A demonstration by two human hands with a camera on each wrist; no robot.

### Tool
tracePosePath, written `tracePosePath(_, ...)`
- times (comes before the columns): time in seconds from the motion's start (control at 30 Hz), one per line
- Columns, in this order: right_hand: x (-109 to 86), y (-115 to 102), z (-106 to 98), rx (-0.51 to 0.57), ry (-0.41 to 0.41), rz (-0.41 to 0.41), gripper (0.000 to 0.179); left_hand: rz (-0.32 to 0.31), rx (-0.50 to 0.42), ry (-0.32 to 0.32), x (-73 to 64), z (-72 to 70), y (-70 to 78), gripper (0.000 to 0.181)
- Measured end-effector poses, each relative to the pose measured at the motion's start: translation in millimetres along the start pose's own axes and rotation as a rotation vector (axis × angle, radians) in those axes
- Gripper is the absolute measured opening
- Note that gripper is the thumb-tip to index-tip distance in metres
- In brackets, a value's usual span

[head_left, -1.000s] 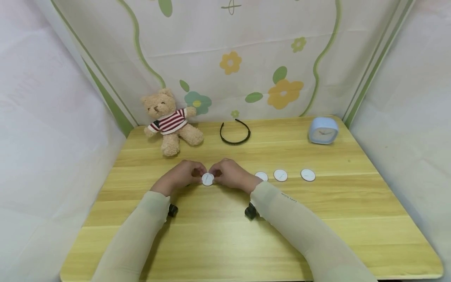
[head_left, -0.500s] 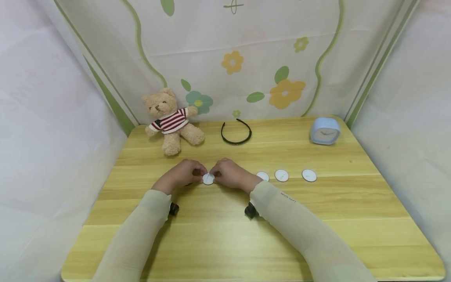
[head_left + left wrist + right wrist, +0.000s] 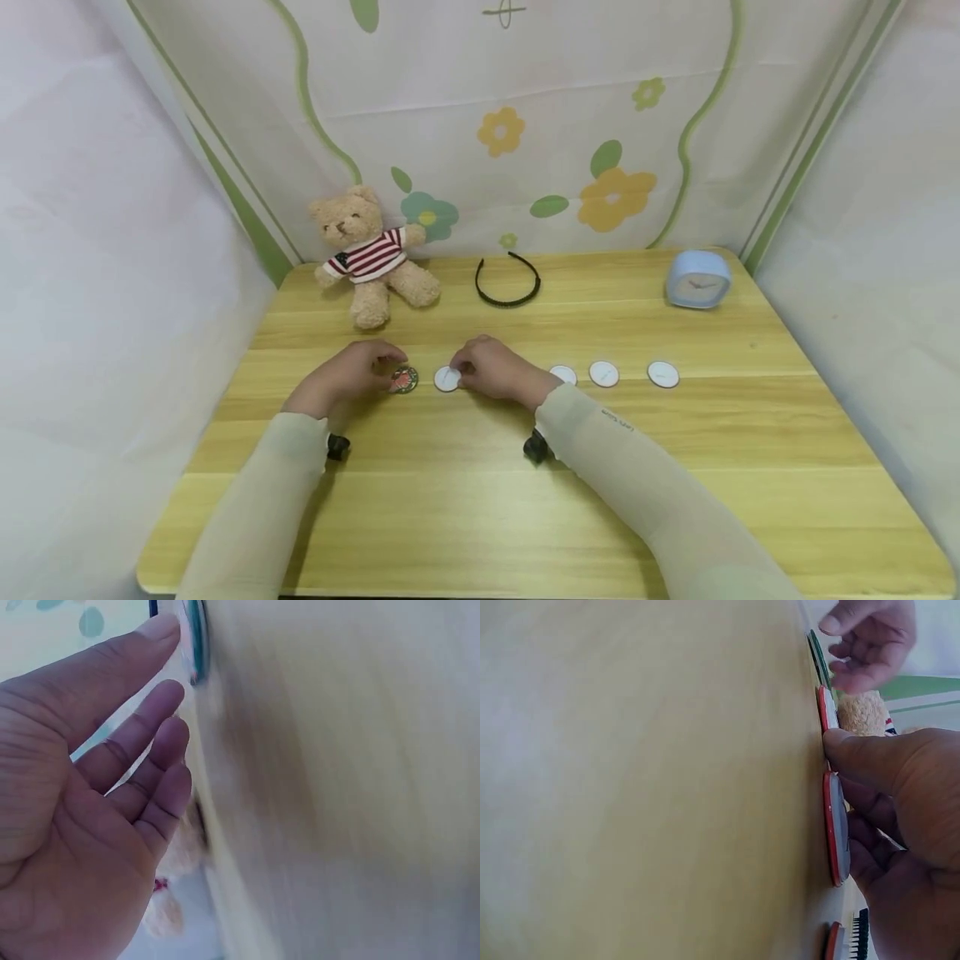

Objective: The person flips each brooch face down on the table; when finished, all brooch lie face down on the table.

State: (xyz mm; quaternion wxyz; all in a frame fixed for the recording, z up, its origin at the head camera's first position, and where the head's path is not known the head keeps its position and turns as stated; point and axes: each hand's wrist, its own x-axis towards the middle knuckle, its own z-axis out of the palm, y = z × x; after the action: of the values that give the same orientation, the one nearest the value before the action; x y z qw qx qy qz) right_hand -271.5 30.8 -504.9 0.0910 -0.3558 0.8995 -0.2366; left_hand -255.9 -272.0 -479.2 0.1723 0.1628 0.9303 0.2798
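Note:
My left hand [image 3: 352, 372] hovers beside a round badge [image 3: 406, 380], its face up with a red middle and dark green rim. In the left wrist view the fingers are loosely bent, with nothing between them, and the thumb tip shows by the green-edged badge [image 3: 196, 645]. With thumb and forefinger, my right hand [image 3: 491, 368] pinches the right edge of a badge lying white back up [image 3: 446, 380], a thin line across it. The right wrist view shows the thumb at this red-rimmed badge [image 3: 827, 709]. Another red-rimmed badge [image 3: 835, 832] lies under that hand.
More white-backed badges [image 3: 603, 374] lie in a row to the right, one partly behind the right wrist. Along the back of the wooden table [image 3: 480, 517] are a teddy bear [image 3: 375, 260], a black headband [image 3: 508, 302] and a blue clock [image 3: 698, 280].
My left hand has let go of the white-backed badge and moved left, uncovering the patterned badge. My right hand stays at the white-backed one. The view has shifted slightly.

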Motion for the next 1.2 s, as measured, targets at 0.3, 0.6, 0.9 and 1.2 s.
tracePosePath(0.3, -0.3, 1, -1, 0.006, 0.001, -0.001, 0.031, 0.049, -0.020, 0.007, 0.3, 4.5, -13.1, 0.039)
tracePosePath(0.6, 3.1, 1, 1, 0.052, 0.031, 0.005, 0.045, 0.053, -0.014, 0.002, 3.8, 6.5, -10.2, 0.037)
tracePosePath(0.9, 19.5, -19, 13, 0.006, 0.033, -0.017, 0.049, 0.010, -0.041, 0.007, -1.3, 7.5, -13.4, 0.036)
tracePosePath(1.2, 33.7, -38, 26, -0.036, 0.030, -0.050, 0.037, 0.017, -0.062, 0.008, 0.7, 7.9, -10.2, 0.032)
